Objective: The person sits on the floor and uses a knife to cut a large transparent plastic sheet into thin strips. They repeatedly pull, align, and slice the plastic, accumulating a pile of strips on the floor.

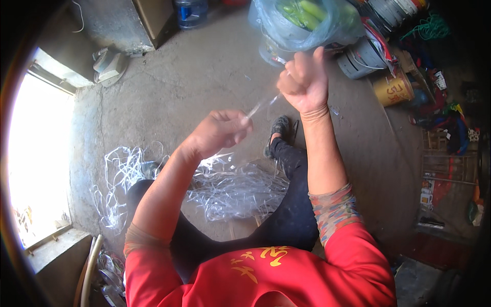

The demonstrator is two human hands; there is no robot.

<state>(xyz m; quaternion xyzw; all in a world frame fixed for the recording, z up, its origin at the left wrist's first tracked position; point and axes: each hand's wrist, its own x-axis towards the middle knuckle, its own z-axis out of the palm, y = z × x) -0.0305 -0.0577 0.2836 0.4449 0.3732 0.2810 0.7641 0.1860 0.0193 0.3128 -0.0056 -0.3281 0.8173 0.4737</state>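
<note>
A thin clear plastic strip (264,103) runs taut and slanting between my two hands. My left hand (222,130) pinches its lower end between thumb and fingers. Higher and to the right, my right hand (305,82) is closed in a fist around the other part, thumb raised, with a short shiny end showing past the fingers. Both hands are slightly blurred. Below them, between my legs, a loose heap of clear plastic strips (241,192) lies on the floor. Another tangle of strips (124,167) is by my left foot, which is mostly hidden.
Ahead stands a bucket with a plastic bag of green vegetables (307,19) on top. Grey (360,57) and yellow (393,88) buckets lie to the right near green cord (429,28). A blue water jug (191,13) stands at the back. A bright doorway (42,153) opens at left.
</note>
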